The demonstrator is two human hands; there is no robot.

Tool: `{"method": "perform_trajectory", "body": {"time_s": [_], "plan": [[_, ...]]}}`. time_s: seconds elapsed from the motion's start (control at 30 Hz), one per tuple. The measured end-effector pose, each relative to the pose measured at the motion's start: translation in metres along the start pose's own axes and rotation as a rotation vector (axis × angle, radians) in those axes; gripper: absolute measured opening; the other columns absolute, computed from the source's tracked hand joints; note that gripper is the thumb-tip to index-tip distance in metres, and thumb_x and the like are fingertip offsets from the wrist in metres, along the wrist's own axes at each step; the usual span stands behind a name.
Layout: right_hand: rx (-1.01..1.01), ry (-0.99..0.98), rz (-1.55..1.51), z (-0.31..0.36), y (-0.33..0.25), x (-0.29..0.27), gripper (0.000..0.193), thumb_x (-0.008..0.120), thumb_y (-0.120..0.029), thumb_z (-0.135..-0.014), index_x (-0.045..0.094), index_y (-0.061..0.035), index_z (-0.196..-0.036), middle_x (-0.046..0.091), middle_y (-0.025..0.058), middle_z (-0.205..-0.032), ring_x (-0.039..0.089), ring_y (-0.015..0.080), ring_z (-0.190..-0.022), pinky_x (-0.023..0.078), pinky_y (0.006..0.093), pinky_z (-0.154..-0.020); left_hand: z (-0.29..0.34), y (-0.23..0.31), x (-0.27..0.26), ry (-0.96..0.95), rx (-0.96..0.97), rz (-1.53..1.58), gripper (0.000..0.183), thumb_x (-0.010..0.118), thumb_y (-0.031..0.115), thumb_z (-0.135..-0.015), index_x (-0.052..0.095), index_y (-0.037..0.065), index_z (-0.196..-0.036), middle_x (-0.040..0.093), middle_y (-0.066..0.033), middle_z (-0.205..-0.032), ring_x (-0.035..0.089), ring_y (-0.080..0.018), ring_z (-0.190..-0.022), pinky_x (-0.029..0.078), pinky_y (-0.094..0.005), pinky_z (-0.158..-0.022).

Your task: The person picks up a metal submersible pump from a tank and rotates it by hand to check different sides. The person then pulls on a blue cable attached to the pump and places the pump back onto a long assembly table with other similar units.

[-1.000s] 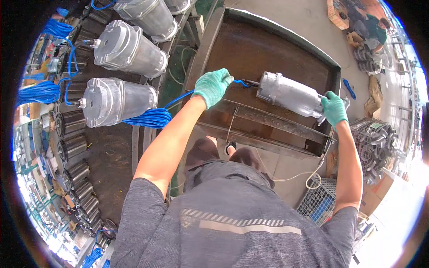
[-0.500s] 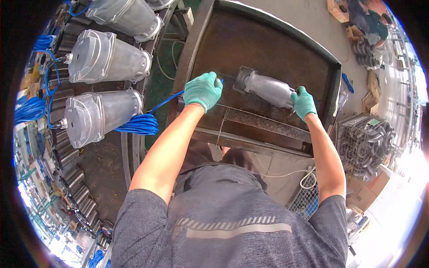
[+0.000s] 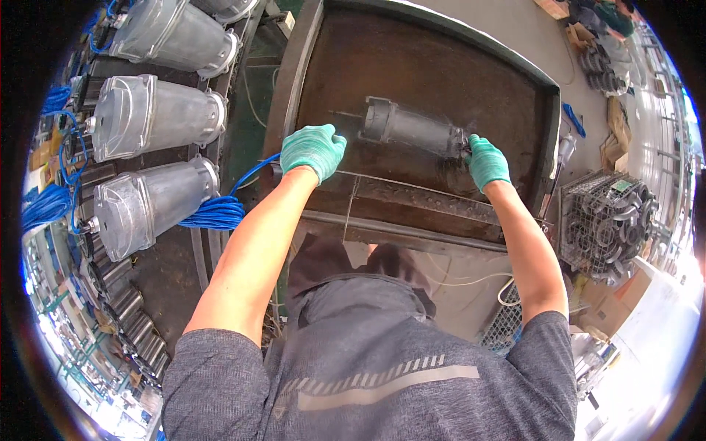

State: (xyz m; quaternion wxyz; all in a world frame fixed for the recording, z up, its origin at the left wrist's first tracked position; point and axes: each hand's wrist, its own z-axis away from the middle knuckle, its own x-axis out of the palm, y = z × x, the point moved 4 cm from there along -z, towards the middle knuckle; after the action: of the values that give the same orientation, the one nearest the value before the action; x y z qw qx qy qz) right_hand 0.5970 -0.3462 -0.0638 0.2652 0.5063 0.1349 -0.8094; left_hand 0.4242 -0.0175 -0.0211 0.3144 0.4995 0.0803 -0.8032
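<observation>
My left hand (image 3: 313,153), in a green glove, is closed around a blue cable (image 3: 254,170) above the left side of a dark, shallow tank (image 3: 368,55). The cable runs back to a blue coil (image 3: 215,213) at the left. In the tank lies a grey metal motor-like housing (image 3: 419,132), tilted slightly, its flanged end toward the left. It looks dulled, as if under brownish liquid. My right hand (image 3: 487,162), gloved the same way, is closed at the narrow right end of the housing. Its fingertips are partly hidden there.
Several large grey cone-shaped housings (image 3: 154,117) lie on a roller conveyor (image 3: 136,323) at the left, with more blue cable coils (image 3: 48,208). A wire basket of dark curved parts (image 3: 607,228) stands right of the tank. Cardboard (image 3: 618,132) lies beyond it.
The housing has turned slightly and gone darker, lower in the tank, with my right hand moving left along with it. My left hand has shifted left and slightly down, still with the cable.
</observation>
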Motion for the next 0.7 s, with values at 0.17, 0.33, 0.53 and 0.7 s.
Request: {"method": "perform_trajectory", "body": {"time_s": [0.17,0.33,0.53,0.7], "plan": [[0.06,0.075,-0.118,-0.001,0.008,0.018,0.028,0.062,-0.01,-0.097,0.059,-0.0062,-0.124,0.07,0.0193,-0.11,0.071,0.0393,-0.099,0.06,0.047,-0.083,-0.003,0.003,0.002,-0.023,-0.016,-0.042,0.033,0.056,0.04,-0.098,0.073,0.012,-0.099,0.074,-0.0185,-0.103,0.07,-0.0398,-0.098,0.054,-0.0497,-0.089],[0.058,0.161,-0.319,0.002,0.016,0.012,0.018,0.064,-0.016,-0.097,0.06,-0.0039,-0.109,0.07,0.0226,-0.099,0.069,0.0427,-0.093,0.056,0.0505,-0.078,-0.002,0.005,0.002,-0.049,-0.033,-0.084,0.034,0.056,0.041,-0.099,0.072,0.011,-0.1,0.074,-0.0181,-0.102,0.069,-0.0392,-0.099,0.054,-0.0501,-0.089],[0.075,0.211,-0.272,0.009,0.019,0.008,0.016,0.066,-0.016,-0.096,0.062,-0.0065,-0.107,0.072,0.0207,-0.099,0.069,0.042,-0.093,0.057,0.05,-0.078,-0.002,0.008,0.001,-0.058,-0.044,-0.112,0.034,0.053,0.037,-0.095,0.075,0.011,-0.103,0.074,-0.019,-0.109,0.069,-0.0395,-0.104,0.054,-0.0489,-0.093],[0.141,0.2,-0.289,0.005,0.026,0.013,0.016,0.067,-0.019,-0.096,0.063,-0.0082,-0.107,0.072,0.0189,-0.1,0.069,0.0417,-0.093,0.057,0.0491,-0.078,-0.003,0.009,0.004,-0.02,-0.02,-0.134,0.033,0.056,0.039,-0.1,0.07,0.01,-0.095,0.072,-0.0183,-0.1,0.067,-0.0399,-0.094,0.053,-0.0504,-0.086]]}}
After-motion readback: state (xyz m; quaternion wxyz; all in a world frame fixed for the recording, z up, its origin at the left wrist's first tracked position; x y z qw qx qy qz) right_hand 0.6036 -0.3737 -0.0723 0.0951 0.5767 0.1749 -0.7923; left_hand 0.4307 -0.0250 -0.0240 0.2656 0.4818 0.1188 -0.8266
